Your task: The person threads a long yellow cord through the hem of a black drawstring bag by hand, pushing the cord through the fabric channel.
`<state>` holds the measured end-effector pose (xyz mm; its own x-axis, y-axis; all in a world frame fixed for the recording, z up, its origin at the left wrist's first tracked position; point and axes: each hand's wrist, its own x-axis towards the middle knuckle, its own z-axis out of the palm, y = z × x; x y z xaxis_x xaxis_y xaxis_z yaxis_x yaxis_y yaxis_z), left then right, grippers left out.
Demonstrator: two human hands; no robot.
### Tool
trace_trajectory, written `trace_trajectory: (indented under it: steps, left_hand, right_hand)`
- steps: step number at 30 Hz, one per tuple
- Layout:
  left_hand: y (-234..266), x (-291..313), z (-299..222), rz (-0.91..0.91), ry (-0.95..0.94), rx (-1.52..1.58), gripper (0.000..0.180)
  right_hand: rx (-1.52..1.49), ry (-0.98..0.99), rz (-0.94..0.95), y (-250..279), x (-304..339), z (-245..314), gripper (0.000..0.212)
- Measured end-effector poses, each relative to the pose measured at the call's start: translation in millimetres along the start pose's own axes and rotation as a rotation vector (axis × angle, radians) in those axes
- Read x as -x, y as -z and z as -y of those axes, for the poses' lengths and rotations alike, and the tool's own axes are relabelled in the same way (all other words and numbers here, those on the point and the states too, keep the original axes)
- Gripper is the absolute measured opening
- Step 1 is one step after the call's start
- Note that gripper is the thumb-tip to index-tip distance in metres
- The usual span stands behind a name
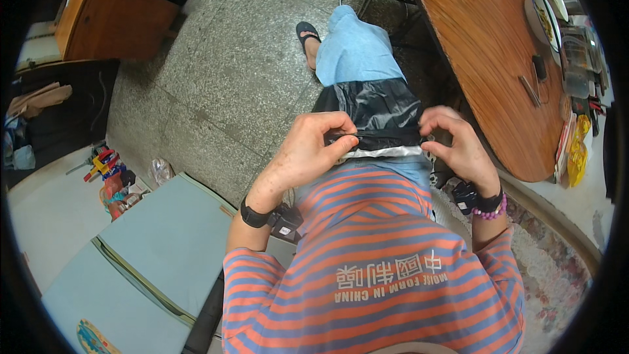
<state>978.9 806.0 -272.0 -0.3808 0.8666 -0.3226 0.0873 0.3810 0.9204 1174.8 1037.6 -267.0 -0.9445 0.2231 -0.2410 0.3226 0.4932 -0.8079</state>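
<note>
1. Here, the left hand (303, 147) pinches the black plastic (373, 106) at its near left, thumb and forefinger together.
2. The right hand (464, 147) curls at its right end, fingertips slightly parted; whether they grip, I cannot tell.
3. It lies over light-blue trousers (357, 49).

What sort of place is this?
Probably a home kitchen or dining area: there's a brown wooden table, a round white bowl with food, and apparently a pale blue refrigerator.
</note>
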Motion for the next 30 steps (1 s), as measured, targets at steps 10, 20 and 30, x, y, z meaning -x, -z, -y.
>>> trace_trajectory:
  steps: [10, 20, 30]
  left_hand:
    - [-16, -4, 0, -0.022, -0.136, 0.054, 0.016]
    - [-20, -1, 4, 0.067, -0.015, 0.171, 0.012]
    - [-26, -5, 2, 0.028, -0.107, 0.009, 0.011]
  right_hand:
    - [-0.571, -0.099, 0.000, -34, -21, 30, 0.010]
    - [-0.370, -0.074, 0.048, -34, -25, 39, 0.009]
    - [-0.300, 0.019, 0.117, -39, -34, 37, 0.008]
